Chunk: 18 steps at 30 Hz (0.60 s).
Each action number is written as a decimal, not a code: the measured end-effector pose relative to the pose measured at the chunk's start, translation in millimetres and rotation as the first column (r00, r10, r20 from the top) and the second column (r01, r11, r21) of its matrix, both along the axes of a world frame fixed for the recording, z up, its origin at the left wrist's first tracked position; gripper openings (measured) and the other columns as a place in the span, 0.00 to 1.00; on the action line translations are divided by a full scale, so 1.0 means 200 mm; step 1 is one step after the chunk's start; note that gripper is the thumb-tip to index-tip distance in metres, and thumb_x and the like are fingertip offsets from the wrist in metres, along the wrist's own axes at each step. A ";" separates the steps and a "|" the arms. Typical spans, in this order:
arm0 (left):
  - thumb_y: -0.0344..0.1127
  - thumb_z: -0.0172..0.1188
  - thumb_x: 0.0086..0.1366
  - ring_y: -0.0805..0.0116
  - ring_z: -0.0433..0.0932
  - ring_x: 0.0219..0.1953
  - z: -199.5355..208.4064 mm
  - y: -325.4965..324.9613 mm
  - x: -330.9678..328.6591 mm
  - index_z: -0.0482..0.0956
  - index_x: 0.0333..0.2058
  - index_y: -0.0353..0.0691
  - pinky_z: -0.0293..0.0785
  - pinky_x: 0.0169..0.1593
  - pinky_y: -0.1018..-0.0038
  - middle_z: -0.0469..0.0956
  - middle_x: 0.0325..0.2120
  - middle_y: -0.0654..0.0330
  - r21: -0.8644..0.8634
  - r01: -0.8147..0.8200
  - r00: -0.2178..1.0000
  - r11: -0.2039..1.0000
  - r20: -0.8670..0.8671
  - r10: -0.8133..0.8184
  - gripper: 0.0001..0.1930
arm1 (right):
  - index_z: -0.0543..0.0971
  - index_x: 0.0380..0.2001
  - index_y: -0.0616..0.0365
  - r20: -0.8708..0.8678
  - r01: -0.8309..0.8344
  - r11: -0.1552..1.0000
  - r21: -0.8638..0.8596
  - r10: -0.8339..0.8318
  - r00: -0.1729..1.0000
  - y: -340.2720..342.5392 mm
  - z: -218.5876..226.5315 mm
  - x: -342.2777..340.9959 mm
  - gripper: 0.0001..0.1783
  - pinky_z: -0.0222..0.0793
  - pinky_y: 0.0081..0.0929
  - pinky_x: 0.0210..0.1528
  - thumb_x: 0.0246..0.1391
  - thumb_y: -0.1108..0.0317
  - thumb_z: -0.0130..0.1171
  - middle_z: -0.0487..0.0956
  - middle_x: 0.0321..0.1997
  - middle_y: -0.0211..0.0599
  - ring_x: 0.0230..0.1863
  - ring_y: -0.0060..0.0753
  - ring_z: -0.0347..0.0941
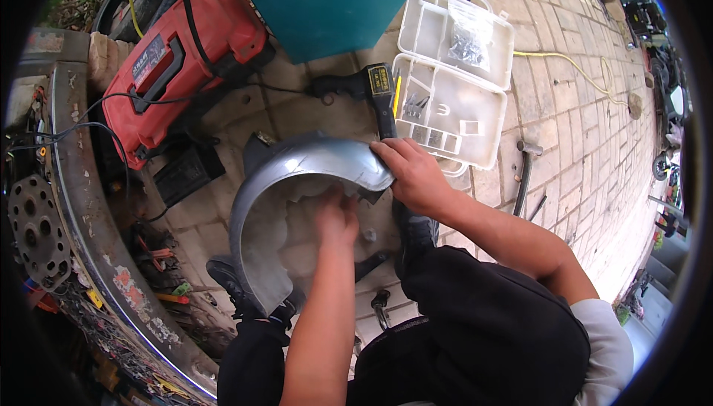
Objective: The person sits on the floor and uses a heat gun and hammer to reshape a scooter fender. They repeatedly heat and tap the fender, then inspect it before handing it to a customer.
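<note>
A curved silver mudguard (251,214) stands between my knees, its hollow side facing me. My right hand (417,176) is closed over its right end, fingers on the outer surface. My left hand (338,218) reaches into the hollow, close to the inner wall; its fingers are blurred and partly hidden, so their grip is unclear. Just beyond my right hand lies a black corded hand tool (382,101) with a yellow label. Beside that tool, an open clear plastic case (486,146) holds small metal pieces, some in a bag (468,40).
A red tool case (215,23) lies at the far left, with black cables across it. Behind the mudguard rises a teal panel (327,12). A hammer (526,172) rests on the paving at right. Along the left runs a worn metal edge (93,213), with clutter beyond it.
</note>
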<state>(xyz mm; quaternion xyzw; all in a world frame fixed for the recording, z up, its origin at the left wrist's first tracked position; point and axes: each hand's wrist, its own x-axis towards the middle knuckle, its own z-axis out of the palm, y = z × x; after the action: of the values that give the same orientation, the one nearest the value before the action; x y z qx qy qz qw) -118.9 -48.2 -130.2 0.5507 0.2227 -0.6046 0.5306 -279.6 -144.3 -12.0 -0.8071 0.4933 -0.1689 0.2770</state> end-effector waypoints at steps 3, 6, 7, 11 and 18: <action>0.24 0.53 0.64 0.61 0.70 0.51 0.01 0.00 0.00 0.69 0.50 0.41 0.71 0.52 0.56 0.71 0.48 0.58 0.015 -0.017 0.999 1.000 -0.029 0.017 0.16 | 0.73 0.51 0.63 -0.015 0.008 1.000 0.019 -0.008 1.000 0.00 0.01 0.00 0.29 0.70 0.38 0.50 0.38 0.81 0.52 0.75 0.48 0.46 0.48 0.49 0.72; 0.24 0.54 0.64 0.63 0.74 0.44 0.03 0.00 0.01 0.73 0.44 0.42 0.74 0.47 0.60 0.75 0.42 0.61 0.011 0.001 1.000 1.000 0.002 -0.001 0.11 | 0.73 0.51 0.63 -0.010 0.010 1.000 0.025 -0.010 1.000 0.00 0.00 0.00 0.30 0.70 0.38 0.50 0.38 0.81 0.52 0.75 0.49 0.46 0.49 0.50 0.71; 0.23 0.54 0.64 0.63 0.74 0.44 0.04 0.00 0.00 0.73 0.44 0.42 0.74 0.47 0.60 0.75 0.42 0.61 0.024 0.018 0.999 1.000 0.037 -0.019 0.11 | 0.73 0.51 0.63 -0.007 0.008 1.000 0.029 -0.008 1.000 0.00 0.00 0.00 0.30 0.70 0.38 0.50 0.38 0.81 0.52 0.75 0.49 0.46 0.49 0.50 0.71; 0.22 0.53 0.63 0.63 0.74 0.44 0.06 -0.01 -0.03 0.73 0.44 0.42 0.74 0.47 0.61 0.75 0.41 0.61 0.067 0.009 0.997 0.998 0.076 -0.014 0.11 | 0.73 0.51 0.63 -0.009 0.002 0.999 0.037 -0.002 1.000 0.00 0.00 -0.01 0.30 0.70 0.38 0.50 0.38 0.81 0.53 0.75 0.49 0.46 0.49 0.50 0.71; 0.23 0.53 0.63 0.65 0.74 0.44 0.06 -0.01 -0.03 0.74 0.44 0.42 0.72 0.48 0.64 0.75 0.41 0.62 0.024 -0.007 0.999 1.000 0.048 0.006 0.11 | 0.73 0.51 0.64 -0.002 -0.001 1.000 0.017 0.001 1.000 0.00 0.00 0.00 0.29 0.70 0.38 0.49 0.38 0.81 0.52 0.75 0.48 0.46 0.48 0.50 0.71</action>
<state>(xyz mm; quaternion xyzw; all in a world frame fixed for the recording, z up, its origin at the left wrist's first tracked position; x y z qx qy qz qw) -124.1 -50.0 -118.7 0.5706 0.2191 -0.5868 0.5311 -279.4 -144.8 -12.2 -0.8050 0.4947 -0.1637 0.2836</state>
